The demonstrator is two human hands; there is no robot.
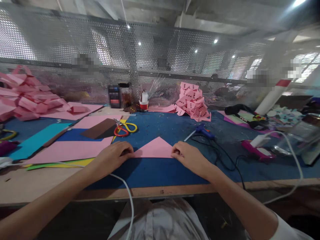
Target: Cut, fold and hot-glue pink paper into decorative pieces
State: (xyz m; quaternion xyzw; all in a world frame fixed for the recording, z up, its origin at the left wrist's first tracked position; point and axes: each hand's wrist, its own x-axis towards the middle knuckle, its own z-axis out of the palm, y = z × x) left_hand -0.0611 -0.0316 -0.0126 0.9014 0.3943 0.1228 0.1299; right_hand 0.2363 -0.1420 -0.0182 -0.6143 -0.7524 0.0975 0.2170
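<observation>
A pink sheet of paper [155, 148] lies on the blue table surface in front of me, showing as a triangle with its peak pointing away. At its left corner, my left hand [117, 152] is closed with the fingertips pinching the paper. My right hand [188, 155] grips the right corner in the same way, fingers curled. The paper's near edge runs straight between both hands. Just beyond my left hand rest scissors [125, 128] with red and yellow handles. A blue glue gun [203, 131] lies past my right hand.
Pink paper sheets [70, 150] and a teal sheet [41, 139] lie left. Folded pink pieces [32, 96] are heaped far left; dotted pink pieces [192, 100] are piled at the back. A white cable [128, 193] crosses the front edge. A magenta power strip [258, 151] sits right.
</observation>
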